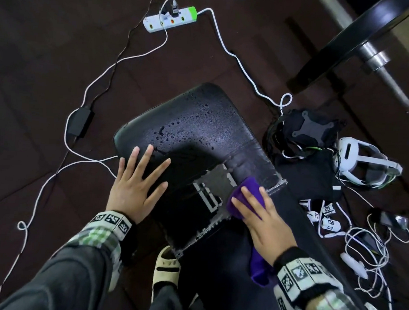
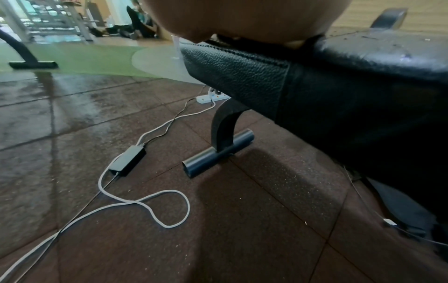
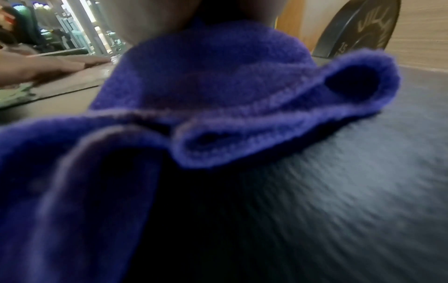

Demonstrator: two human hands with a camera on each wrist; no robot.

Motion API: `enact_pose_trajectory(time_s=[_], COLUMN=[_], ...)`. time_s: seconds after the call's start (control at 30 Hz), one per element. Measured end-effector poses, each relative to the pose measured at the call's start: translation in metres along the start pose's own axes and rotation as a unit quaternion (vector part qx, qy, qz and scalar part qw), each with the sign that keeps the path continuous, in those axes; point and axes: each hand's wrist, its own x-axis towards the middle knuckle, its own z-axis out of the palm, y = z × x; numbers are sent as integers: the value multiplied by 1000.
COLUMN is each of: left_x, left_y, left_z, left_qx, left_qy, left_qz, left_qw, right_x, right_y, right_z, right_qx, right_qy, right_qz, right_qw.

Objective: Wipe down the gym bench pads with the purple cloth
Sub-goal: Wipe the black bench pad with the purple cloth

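A black gym bench fills the middle of the head view. Its seat pad (image 1: 201, 123) is beaded with water drops; the long back pad (image 1: 227, 265) runs toward me. My left hand (image 1: 137, 181) lies flat on the seat pad's near left edge, fingers straight and spread. My right hand (image 1: 259, 214) presses the purple cloth (image 1: 249, 189) flat onto the far end of the back pad, next to the gap between the pads. In the right wrist view the bunched purple cloth (image 3: 194, 114) lies on the blurred pad (image 3: 339, 191). The left wrist view shows the seat pad's side (image 2: 242, 70).
A white power strip (image 1: 170, 19), white cables and a black adapter (image 1: 78, 122) lie on the dark floor left of the bench. Headsets (image 1: 358, 160), tags and tangled cords sit to the right. A barbell plate (image 1: 352, 39) stands at the back right. The bench foot (image 2: 218, 153) rests below.
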Motion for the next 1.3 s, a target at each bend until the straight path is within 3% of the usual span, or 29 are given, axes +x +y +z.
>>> enact_pose_trajectory(time_s=[0.1, 0.2, 0.37, 0.47, 0.53, 0.73, 0.83, 0.93, 1.03, 1.1, 1.2, 1.3], left_x=[0, -2, -1, -2, -2, -1, -2, -2, -5, -12, -24, -22], left_y=[2, 0, -3, -2, -1, 1, -1, 2, 21, 49, 108, 153], left_z=[3, 5, 6, 6, 5, 6, 6, 5, -1, -6, -9, 0], left_qx=[-5, -8, -11, -17, -21, -24, -28, -34, -57, -65, -77, -80], left_qy=[1, 7, 8, 14, 12, 6, 7, 10, 25, 43, 48, 6], left_qz=[-2, -5, 4, 1, -1, -4, -7, -9, -57, -95, -86, -104], left_qw=[1000, 1000, 1000, 1000, 1000, 1000, 1000, 999, 996, 992, 992, 991], right_x=[31, 64, 64, 33, 15, 37, 66, 66, 53, 48, 41, 39], right_y=[-13, -36, -75, -67, -47, -25, -54, -74, -67, -54, -21, 6], right_z=[0, 11, 23, 22, 19, 5, 7, 14, 11, 2, -9, -14], right_qx=[2, -32, -60, -67, -67, -6, -16, 34, 118, 148, 99, 73], right_qy=[27, -10, -13, -26, -36, -5, 10, -18, -39, -14, 50, 10], right_qz=[51, 58, -68, -148, -153, -19, -39, -41, -43, -27, 99, 222], right_qw=[998, 998, 996, 986, 985, 1000, 999, 998, 991, 989, 989, 972])
